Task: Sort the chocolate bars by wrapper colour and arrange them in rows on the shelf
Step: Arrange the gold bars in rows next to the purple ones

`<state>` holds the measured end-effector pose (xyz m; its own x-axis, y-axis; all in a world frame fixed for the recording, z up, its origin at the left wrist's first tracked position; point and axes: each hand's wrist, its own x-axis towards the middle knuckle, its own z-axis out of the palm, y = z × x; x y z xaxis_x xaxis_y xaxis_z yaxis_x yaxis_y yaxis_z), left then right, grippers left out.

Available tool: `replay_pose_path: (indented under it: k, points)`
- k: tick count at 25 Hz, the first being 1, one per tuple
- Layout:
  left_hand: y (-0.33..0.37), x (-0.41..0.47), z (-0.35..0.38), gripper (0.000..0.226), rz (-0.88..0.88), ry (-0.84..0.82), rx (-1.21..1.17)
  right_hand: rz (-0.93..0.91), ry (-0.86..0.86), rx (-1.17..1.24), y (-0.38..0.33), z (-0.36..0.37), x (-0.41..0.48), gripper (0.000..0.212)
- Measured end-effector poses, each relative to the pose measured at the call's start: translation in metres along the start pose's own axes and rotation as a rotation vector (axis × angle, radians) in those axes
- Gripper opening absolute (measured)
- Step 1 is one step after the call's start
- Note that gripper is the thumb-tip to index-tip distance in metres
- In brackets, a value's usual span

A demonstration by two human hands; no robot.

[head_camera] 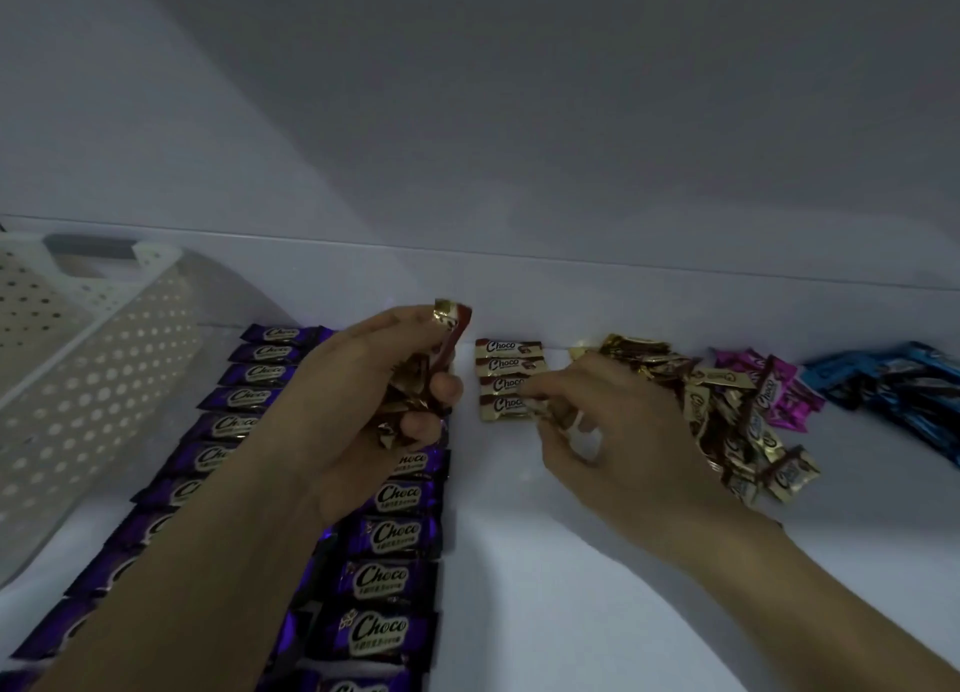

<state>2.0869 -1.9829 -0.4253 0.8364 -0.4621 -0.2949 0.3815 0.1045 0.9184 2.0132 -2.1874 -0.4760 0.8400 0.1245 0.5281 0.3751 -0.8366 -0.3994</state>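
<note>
L hand (363, 410) grips gold bars (415, 384); R hand (613, 431) pinches row bar (504, 408).

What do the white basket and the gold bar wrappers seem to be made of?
The white basket looks like matt moulded plastic: regular round holes, thick rim. The gold wrappers seem to be glossy metallised film, perhaps foil: bright glints, crimped ends.
</note>
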Motion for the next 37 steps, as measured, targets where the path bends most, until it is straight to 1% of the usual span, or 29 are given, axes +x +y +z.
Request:
replay_pose_path:
  k: [1, 2, 3, 5, 7, 9, 10, 12, 14, 16, 22, 29, 30, 31, 33, 34, 35, 37]
  points:
    - [-0.002, 0.002, 0.002, 0.027, 0.024, 0.089, -0.146, -0.021, -0.078, -0.011, 0.001, 0.007, -0.003, 0.029]
    - [-0.009, -0.006, -0.001, 0.016, 0.084, 0.094, -0.23, -0.025, -0.148, -0.009, 0.002, 0.013, -0.007, 0.027]
    - [-0.014, -0.01, -0.005, 0.011, 0.104, 0.086, -0.247, -0.02, -0.193, 0.003, 0.002, 0.016, -0.01, 0.023]
    - [-0.01, -0.01, -0.003, 0.012, 0.127, 0.051, -0.268, 0.021, -0.187, 0.035, 0.003, 0.016, -0.014, 0.017]
    - [-0.008, -0.008, -0.003, 0.019, 0.095, 0.072, -0.273, 0.078, -0.165, 0.029, 0.005, 0.01, -0.016, 0.015]
    - [-0.007, -0.009, -0.005, 0.022, 0.088, 0.095, -0.282, 0.078, -0.213, -0.02, 0.005, 0.01, -0.019, 0.013]
    - [-0.009, -0.009, -0.005, 0.02, 0.105, 0.095, -0.278, 0.067, -0.222, -0.034, 0.005, 0.013, -0.02, 0.011]
    - [-0.009, -0.008, -0.005, 0.012, 0.136, 0.089, -0.251, 0.041, -0.184, -0.052, 0.008, 0.019, -0.021, 0.007]
    - [-0.01, -0.009, -0.004, 0.009, 0.139, 0.099, -0.218, 0.025, -0.113, -0.081, 0.011, 0.024, -0.022, 0.011]
    - [-0.011, -0.009, -0.003, 0.001, 0.145, 0.124, -0.203, 0.03, -0.051, -0.078, 0.013, 0.028, -0.022, 0.014]
    - [-0.011, -0.011, -0.001, 0.009, 0.19, 0.146, -0.12, 0.018, 0.011, -0.099, 0.014, 0.036, -0.022, 0.02]
    - [-0.016, -0.009, -0.002, 0.02, 0.25, 0.206, -0.007, 0.025, -0.001, -0.112, 0.009, 0.032, -0.021, 0.028]
    - [-0.017, -0.01, -0.001, 0.021, 0.262, 0.205, 0.022, 0.071, 0.02, -0.059, 0.004, 0.026, -0.019, 0.028]
    - [-0.017, -0.01, 0.001, 0.022, 0.278, 0.197, 0.065, 0.144, 0.054, 0.043, -0.003, 0.018, -0.016, 0.027]
    - [-0.018, -0.01, 0.003, 0.022, 0.307, 0.159, 0.194, 0.292, 0.106, 0.38, -0.015, 0.002, -0.01, 0.031]
    - [-0.019, -0.01, 0.005, 0.021, 0.312, 0.125, 0.258, 0.341, 0.101, 0.548, -0.019, -0.004, -0.006, 0.035]
    - [-0.02, -0.011, 0.006, 0.02, 0.302, 0.087, 0.328, 0.372, 0.081, 0.677, -0.022, -0.009, -0.003, 0.038]
    - [-0.023, -0.013, 0.01, 0.016, 0.284, 0.023, 0.443, 0.382, 0.045, 0.811, -0.027, -0.011, 0.0, 0.037]
